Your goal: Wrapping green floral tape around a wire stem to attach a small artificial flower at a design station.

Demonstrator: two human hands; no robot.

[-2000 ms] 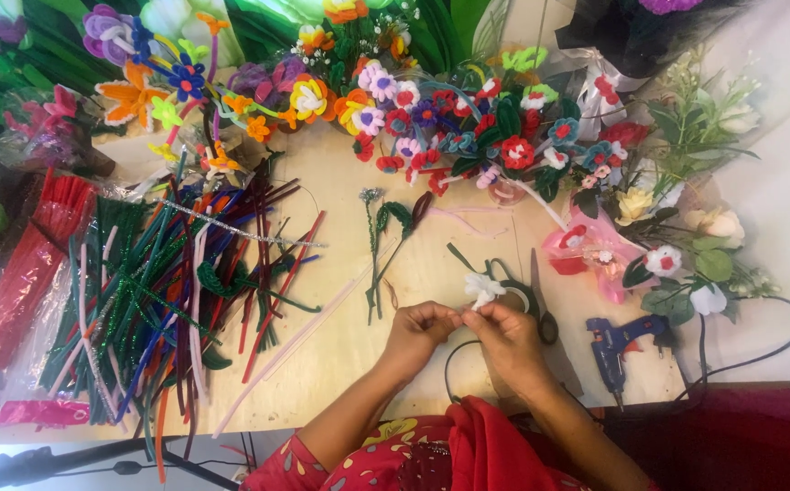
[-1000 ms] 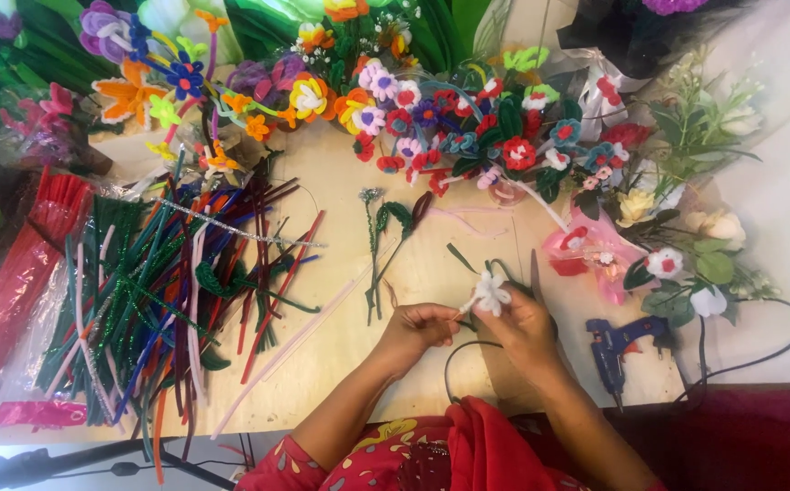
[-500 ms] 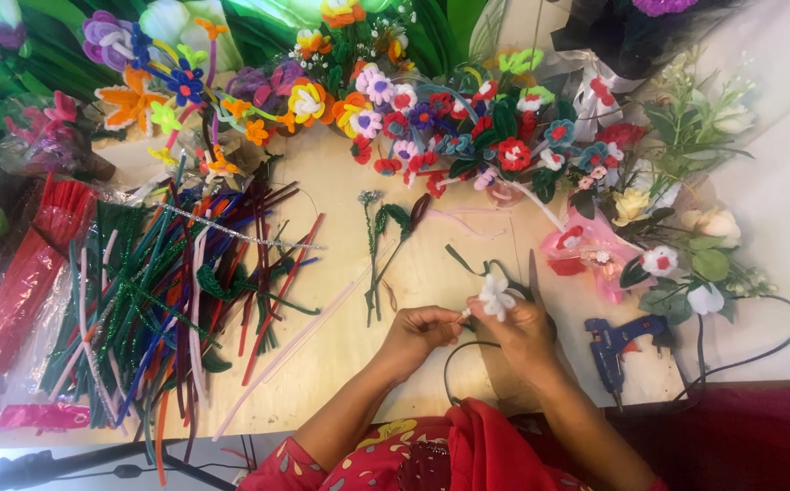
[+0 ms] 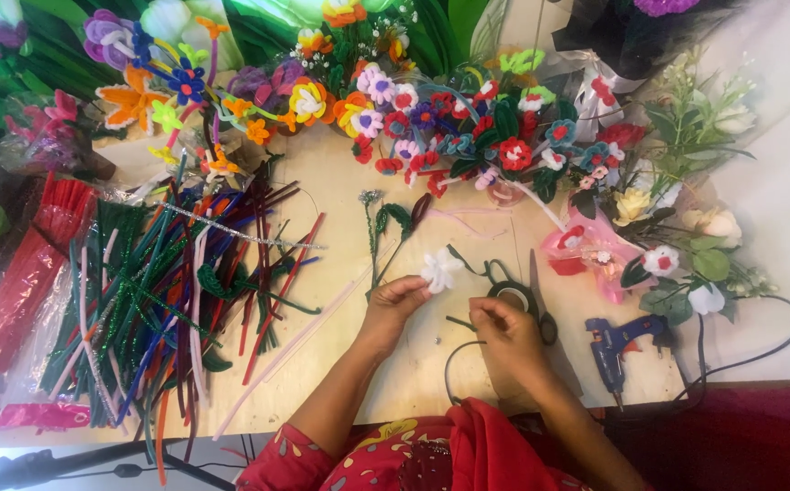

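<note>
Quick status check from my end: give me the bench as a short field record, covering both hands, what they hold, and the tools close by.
left hand: raised over the wooden table, fingertips holding a small white flower
right hand: fingers curled, beside the scissors; what it pinches cannot be told
glue gun: blue, lying at the right, cord trailing off
pipe cleaners: mixed colours, heaped at the left
finished flowers: in a row along the far edge

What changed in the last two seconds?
The white flower passed from both hands into the left hand alone; the right hand let go and dropped toward the scissors. Glue gun, stems and table stayed put.
</note>
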